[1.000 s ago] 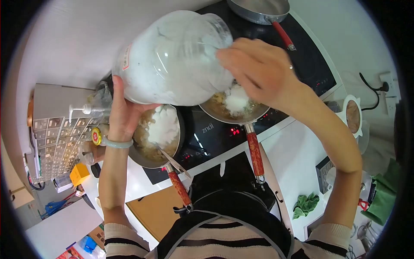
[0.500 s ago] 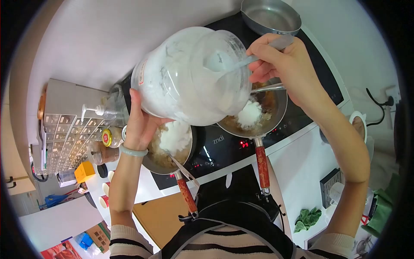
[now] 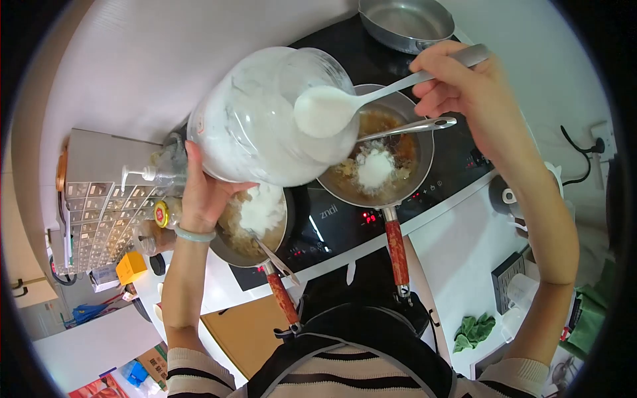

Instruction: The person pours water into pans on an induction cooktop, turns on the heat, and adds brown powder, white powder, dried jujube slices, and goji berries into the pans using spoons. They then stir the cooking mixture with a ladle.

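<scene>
My left hand grips a large clear jar of white powder from below. The jar is tilted, its mouth toward the right. In my right hand is a metal spoon, its bowl heaped with white powder at the jar's mouth. Beneath it, a right saucepan holds brown liquid with a mound of white powder and a second spoon resting in it. The left saucepan, partly hidden by the jar, also holds white powder and a utensil.
Both saucepans stand on a black induction hob, their red handles toward me. A metal pan sits at the back. On the left are a pump bottle, a lidded jar and a drawer cabinet. A green cloth lies at right.
The spoon has come out of the jar toward the right, now bearing powder. My right hand moved slightly up and right; the jar shifted a little left.
</scene>
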Motion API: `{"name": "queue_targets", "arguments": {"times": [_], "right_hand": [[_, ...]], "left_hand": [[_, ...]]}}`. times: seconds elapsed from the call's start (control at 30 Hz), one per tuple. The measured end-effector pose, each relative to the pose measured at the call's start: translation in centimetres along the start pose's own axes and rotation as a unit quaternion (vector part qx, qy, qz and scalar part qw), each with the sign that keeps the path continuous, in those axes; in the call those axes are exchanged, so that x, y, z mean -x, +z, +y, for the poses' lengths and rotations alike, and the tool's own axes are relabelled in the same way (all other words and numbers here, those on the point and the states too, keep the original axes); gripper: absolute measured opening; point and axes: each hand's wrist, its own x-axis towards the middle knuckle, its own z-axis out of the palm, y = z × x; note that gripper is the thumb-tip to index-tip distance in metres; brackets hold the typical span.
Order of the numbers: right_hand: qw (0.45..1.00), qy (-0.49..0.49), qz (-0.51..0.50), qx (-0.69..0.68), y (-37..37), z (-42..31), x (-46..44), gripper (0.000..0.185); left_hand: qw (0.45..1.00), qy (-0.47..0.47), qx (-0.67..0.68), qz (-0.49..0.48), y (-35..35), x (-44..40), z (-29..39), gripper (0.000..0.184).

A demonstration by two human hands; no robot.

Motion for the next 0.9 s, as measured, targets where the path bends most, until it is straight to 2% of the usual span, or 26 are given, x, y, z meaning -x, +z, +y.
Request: {"name": "queue_targets", "arguments": {"times": [0.2, 0.27, 0.3, 0.33, 0.37, 0.4, 0.43, 0.47, 0.5, 0.53, 0.57, 0.6, 0.63, 0.67, 0.7, 0.73, 0.77, 0.8, 0.83, 0.9], "right_hand": [[0.998, 0.002, 0.034, 0.055, -2.9, 1.3, 2.7, 0.023], [0.996, -0.039, 0.037, 0.077, -2.4, 3.9, 4.4, 0.023], [0.991, -0.089, 0.034, 0.090, -1.8, 5.7, 5.5, 0.021], [0.954, -0.186, -0.028, 0.231, -2.3, 7.2, 6.3, 0.017], [0.869, -0.254, -0.109, 0.411, -1.6, 6.9, 7.1, 0.018], [0.660, -0.086, -0.317, 0.676, -0.2, 5.7, 7.2, 0.027], [0.625, -0.507, -0.223, 0.550, -2.4, 9.4, 8.1, 0.032], [0.632, -0.495, -0.260, 0.536, -2.3, 9.3, 8.0, 0.031], [0.647, -0.254, -0.263, 0.669, -2.6, 9.4, 8.9, 0.030], [0.671, -0.147, -0.170, 0.707, -4.3, 10.6, 8.8, 0.028], [0.761, -0.222, -0.123, 0.597, -4.6, 9.3, 8.6, 0.028], [0.825, -0.311, -0.094, 0.463, -4.8, 8.0, 8.2, 0.029], [0.846, -0.400, -0.079, 0.342, -5.0, 6.8, 7.8, 0.029], [0.852, -0.340, -0.018, 0.396, -6.9, 3.9, 7.4, 0.030], [0.860, -0.265, 0.131, 0.415, -4.4, -0.1, 8.0, 0.030], [0.908, -0.298, 0.144, 0.258, -6.6, -0.7, 5.8, 0.031], [0.921, -0.332, 0.094, 0.178, -4.1, -2.8, 6.1, 0.038], [0.946, -0.281, 0.091, 0.131, -1.0, -3.9, 6.2, 0.041], [0.966, -0.227, 0.086, 0.087, 5.6, -6.3, 7.5, 0.044], [0.971, -0.217, -0.003, 0.100, 14.7, -8.1, 6.6, 0.057]], "left_hand": [[0.999, 0.018, -0.023, 0.042, -1.7, 0.4, 0.8, 0.084], [0.996, 0.040, -0.029, 0.074, -2.0, 0.8, 1.1, 0.083], [0.997, 0.050, -0.007, 0.056, -2.2, 1.0, 1.1, 0.083], [0.998, 0.041, 0.002, 0.038, -2.3, 0.9, 0.9, 0.084], [0.999, 0.038, 0.011, 0.026, -2.5, 0.9, 0.8, 0.085], [0.999, 0.042, 0.017, 0.024, -2.8, 1.8, 1.1, 0.086], [0.996, 0.082, -0.004, 0.034, -1.7, 2.9, 1.3, 0.087], [0.990, 0.128, -0.029, 0.060, -0.5, 3.7, 1.7, 0.089], [0.995, 0.095, 0.014, 0.001, -3.1, 3.4, 0.6, 0.090], [0.990, 0.102, 0.087, -0.034, -3.5, 3.6, 0.3, 0.074], [0.990, 0.119, 0.077, 0.011, -2.9, 4.9, 0.7, 0.076], [0.985, 0.136, 0.110, -0.006, -3.3, 4.9, 0.3, 0.079], [0.981, 0.136, 0.137, -0.019, -3.8, 5.4, 0.2, 0.080], [0.977, 0.129, 0.169, 0.010, -4.2, 6.0, 0.0, 0.081], [0.971, 0.144, 0.189, 0.004, -4.6, 7.6, 0.1, 0.083], [0.965, 0.153, 0.211, -0.012, -5.3, 9.6, -0.2, 0.084], [0.961, 0.158, 0.229, -0.007, -6.1, 11.3, -0.2, 0.085], [0.956, 0.163, 0.244, -0.003, -7.0, 13.0, 0.0, 0.086], [0.953, 0.164, 0.254, -0.016, -8.3, 15.3, 0.3, 0.088], [0.941, 0.199, 0.275, -0.012, -11.5, 19.0, 0.3, 0.089]]}}
